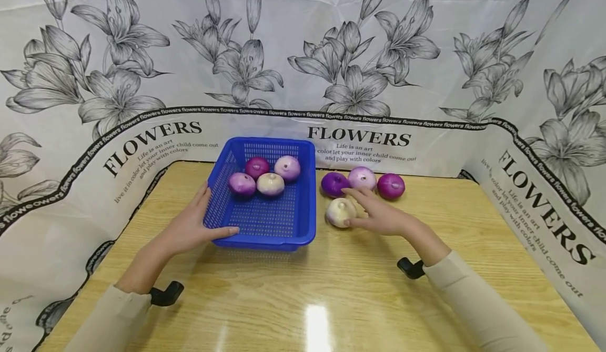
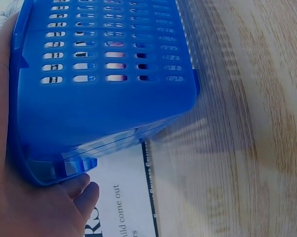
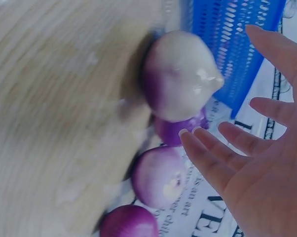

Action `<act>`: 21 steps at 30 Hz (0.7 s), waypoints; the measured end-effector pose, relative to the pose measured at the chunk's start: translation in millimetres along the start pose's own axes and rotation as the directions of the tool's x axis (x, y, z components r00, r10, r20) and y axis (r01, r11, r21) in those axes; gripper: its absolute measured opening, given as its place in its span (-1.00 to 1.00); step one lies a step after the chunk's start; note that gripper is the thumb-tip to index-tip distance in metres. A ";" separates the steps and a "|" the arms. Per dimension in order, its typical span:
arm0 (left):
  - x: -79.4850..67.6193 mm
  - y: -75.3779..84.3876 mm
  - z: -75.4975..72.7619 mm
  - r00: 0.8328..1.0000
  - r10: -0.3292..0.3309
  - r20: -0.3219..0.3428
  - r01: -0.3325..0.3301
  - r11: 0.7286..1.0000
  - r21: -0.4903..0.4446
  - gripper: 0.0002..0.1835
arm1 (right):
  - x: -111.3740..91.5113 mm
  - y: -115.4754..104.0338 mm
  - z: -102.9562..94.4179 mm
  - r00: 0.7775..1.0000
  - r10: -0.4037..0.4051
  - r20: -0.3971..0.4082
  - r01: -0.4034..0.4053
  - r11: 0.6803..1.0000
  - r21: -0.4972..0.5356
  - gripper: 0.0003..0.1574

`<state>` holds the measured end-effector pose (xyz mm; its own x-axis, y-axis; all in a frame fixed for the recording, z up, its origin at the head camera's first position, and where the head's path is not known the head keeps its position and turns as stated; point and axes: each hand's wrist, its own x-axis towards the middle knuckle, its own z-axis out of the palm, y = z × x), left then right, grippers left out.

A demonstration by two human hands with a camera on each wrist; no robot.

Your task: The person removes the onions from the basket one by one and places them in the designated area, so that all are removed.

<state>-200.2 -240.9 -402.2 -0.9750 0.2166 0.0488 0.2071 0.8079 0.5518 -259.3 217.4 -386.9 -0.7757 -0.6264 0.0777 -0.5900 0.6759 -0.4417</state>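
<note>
A blue plastic basket (image 1: 265, 239) holds several onions in its far half, among them a dark red onion (image 1: 257, 167) and a whitish one (image 1: 270, 184). My left hand (image 1: 189, 223) grips its near left corner, thumb over the front rim and fingers along the left side. To the right of the basket, my right hand (image 1: 381, 216) reaches over a white onion (image 3: 180, 74) with a purple patch. Its fingers are spread and relaxed, and nothing lies in the palm. Behind that onion are a purple onion (image 1: 334, 184), a pale purple onion (image 1: 362, 177) and a magenta onion (image 1: 391, 186).
The wood-grain table (image 1: 284, 299) carries the basket and loose onions. A white cloth printed with flowers and lettering (image 1: 360, 144) stands behind and along both sides. Black wrist mounts (image 1: 167, 293) jut from both forearms.
</note>
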 end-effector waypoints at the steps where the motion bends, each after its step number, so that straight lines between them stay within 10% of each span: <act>1: -0.2 0.0 -0.1 1.000 -0.001 0.000 0.001 1.000 0.000 0.46 | 0.3 -2.2 -0.8 1.000 -0.009 -0.003 0.009 1.000 0.000 0.00; 21: -0.4 -0.5 2.3 1.000 -0.005 -0.002 0.005 1.000 -0.003 0.46 | 41.6 -63.9 2.3 0.969 -0.223 -0.104 0.229 0.972 0.046 -0.31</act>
<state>-199.7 -240.1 -404.4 -0.9762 0.2116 0.0476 0.2020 0.8075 0.5543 -253.4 147.3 -357.5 -0.6433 -0.7178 0.2664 -0.7409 0.4957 -0.4532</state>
